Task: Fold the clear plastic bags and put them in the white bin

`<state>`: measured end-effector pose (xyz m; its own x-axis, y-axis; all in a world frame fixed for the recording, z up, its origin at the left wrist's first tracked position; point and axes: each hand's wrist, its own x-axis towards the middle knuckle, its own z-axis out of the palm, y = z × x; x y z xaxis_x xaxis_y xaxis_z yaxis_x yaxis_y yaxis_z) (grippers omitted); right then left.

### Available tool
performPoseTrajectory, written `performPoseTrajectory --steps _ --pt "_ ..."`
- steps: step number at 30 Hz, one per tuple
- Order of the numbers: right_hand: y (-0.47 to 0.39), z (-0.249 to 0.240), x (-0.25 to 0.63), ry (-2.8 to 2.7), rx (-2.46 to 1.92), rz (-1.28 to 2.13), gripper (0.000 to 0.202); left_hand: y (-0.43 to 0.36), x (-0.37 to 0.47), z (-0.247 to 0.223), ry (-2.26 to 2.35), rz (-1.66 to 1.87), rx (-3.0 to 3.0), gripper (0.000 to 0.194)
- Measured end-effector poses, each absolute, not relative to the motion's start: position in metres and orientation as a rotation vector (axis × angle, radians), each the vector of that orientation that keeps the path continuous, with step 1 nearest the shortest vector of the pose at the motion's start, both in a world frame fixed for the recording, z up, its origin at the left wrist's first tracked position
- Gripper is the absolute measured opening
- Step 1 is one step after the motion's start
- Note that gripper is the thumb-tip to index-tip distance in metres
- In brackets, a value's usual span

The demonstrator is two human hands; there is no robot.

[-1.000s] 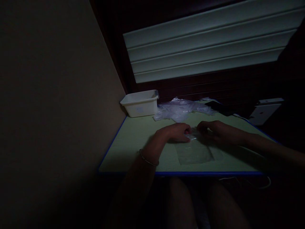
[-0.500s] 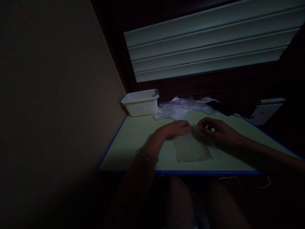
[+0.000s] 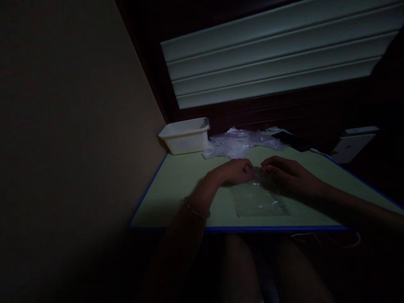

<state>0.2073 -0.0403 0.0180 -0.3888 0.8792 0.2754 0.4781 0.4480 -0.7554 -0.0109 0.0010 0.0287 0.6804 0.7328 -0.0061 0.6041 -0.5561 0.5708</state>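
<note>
A clear plastic bag (image 3: 260, 202) lies flat near the front of the bench (image 3: 186, 185), a little right of its middle, its far end running up between the two hands. The left hand (image 3: 237, 170) comes in over the bag's far left corner, fingers curled down, thumb and fingertips closed on the film. The right hand (image 3: 288, 173) is at the far right corner, fingers bent and thumb drawn close to them; in this dim light I cannot tell whether it pinches the plastic or only touches it. The fingertips of both hands point toward each other, near but apart, and small glints show on the film just below them.

A thin bracelet (image 3: 197, 210) circles the left wrist. Farther back, a loose heap of clear plastic (image 3: 235, 143) spreads across the bench, and just left of it stands a white bin (image 3: 187, 141), upright in the corner by the wall (image 3: 132, 109). Right of the heap lies a dark item (image 3: 292, 141) (too murky to name). Beyond the bench's right edge are pale boxes (image 3: 353, 149). A slatted panel (image 3: 268, 54) rises behind the bench, whose edge is trimmed in blue.
</note>
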Motion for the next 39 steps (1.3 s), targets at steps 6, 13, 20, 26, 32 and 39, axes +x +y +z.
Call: performPoseTrajectory --steps 6,13,20,26,32,39 --pt "-0.059 0.019 0.215 -2.184 -1.185 0.616 0.047 -0.001 -0.008 0.027 1.027 0.353 2.379 0.035" --pt "-0.082 0.01 0.221 -2.308 -1.18 0.503 0.049 0.003 -0.008 0.019 1.044 0.446 2.39 0.031" --pt "-0.08 0.008 0.221 -2.375 -1.019 0.411 0.032 0.006 -0.012 0.017 1.079 0.458 2.331 0.032" --pt "-0.079 0.005 0.227 -2.381 -0.961 0.413 0.035 0.009 -0.013 0.017 1.12 0.478 2.316 0.03" --pt "-0.079 0.004 0.226 -2.349 -0.979 0.428 0.035 0.01 -0.015 0.018 1.137 0.468 2.263 0.029" --pt "-0.077 0.001 0.229 -2.419 -0.89 0.439 0.036 0.012 -0.017 0.016 1.14 0.497 2.244 0.028"
